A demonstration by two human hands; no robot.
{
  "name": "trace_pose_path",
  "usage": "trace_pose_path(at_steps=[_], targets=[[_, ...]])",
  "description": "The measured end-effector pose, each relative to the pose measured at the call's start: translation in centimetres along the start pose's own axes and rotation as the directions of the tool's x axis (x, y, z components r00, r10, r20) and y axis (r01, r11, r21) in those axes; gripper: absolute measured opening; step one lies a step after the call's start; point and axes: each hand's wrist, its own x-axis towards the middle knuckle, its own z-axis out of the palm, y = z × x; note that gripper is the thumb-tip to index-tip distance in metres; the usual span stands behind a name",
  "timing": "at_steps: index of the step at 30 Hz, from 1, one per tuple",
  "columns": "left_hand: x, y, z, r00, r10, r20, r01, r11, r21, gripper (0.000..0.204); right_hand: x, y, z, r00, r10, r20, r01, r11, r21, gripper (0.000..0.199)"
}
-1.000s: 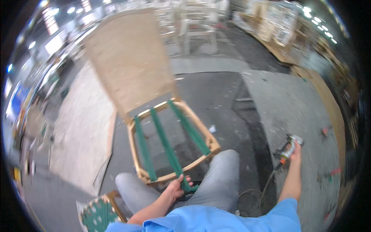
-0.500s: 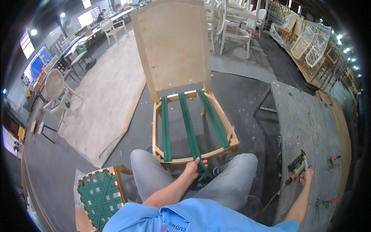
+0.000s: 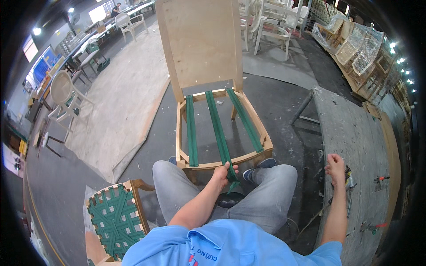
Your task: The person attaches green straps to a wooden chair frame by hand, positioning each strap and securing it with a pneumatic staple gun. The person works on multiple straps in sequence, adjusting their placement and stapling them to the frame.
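Note:
A wooden chair frame (image 3: 178, 137) with a tall panel back (image 3: 202, 44) stands before my knees. Three green webbing straps run from its back rail to its front rail; the middle strap (image 3: 217, 131) hangs loose past the front. My left hand (image 3: 222, 174) is closed round that strap at the front rail, its tail dangling below the fingers. My right hand (image 3: 336, 168) hovers over the grey worktable (image 3: 341, 124), fingers loosely curled with nothing visible in them. Partly hidden behind that forearm, a staple gun (image 3: 349, 178) lies on the table.
At my left sits a seat frame woven with green webbing (image 3: 116, 217). Orange-handled tools (image 3: 380, 179) lie on the worktable. A pale sheet (image 3: 124, 102) covers the floor at left. White chairs (image 3: 277, 33) and plastic-wrapped frames (image 3: 359, 46) stand farther back, and a person (image 3: 116, 9) is far off.
My right hand has let go of the staple gun and moved up and left from it. The left hand still grips the middle strap, and the view has shifted slightly.

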Motion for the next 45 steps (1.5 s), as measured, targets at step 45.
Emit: trace_pose_path(at_steps=[45], targets=[[1.2, 13.5, -2.1, 0.848, 0.249, 0.467, -0.308, -0.485, 0.818, 0.069, -3.6, 6.2, 45.5, 0.397, 0.529, 0.75, 0.667, 0.396, -0.632, 0.04]])
